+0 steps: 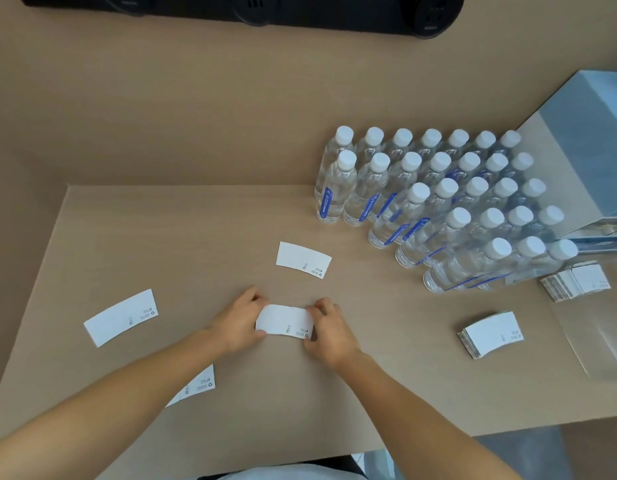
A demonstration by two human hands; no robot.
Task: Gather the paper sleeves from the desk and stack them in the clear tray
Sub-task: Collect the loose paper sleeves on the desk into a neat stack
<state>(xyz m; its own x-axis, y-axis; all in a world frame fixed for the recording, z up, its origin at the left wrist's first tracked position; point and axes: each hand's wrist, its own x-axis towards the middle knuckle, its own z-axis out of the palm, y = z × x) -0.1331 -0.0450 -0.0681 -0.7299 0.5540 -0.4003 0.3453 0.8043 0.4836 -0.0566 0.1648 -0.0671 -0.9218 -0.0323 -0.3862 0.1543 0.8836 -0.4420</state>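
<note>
A white paper sleeve (284, 321) lies at the desk's centre, held at both ends: my left hand (238, 323) grips its left edge and my right hand (329, 330) pinches its right edge. Three more sleeves lie flat on the desk: one (302, 259) just beyond my hands, one (121, 317) to the left, and one (199, 384) partly hidden under my left forearm. A stack of sleeves (490, 335) sits to the right. The clear tray (601, 344) is at the far right edge, hard to make out, with another sleeve stack (575, 282) at its far end.
Several rows of water bottles (449, 206) with white caps stand at the right rear of the desk. A pale blue box (591, 147) sits behind them. A black cable strip (251, 8) runs along the far wall.
</note>
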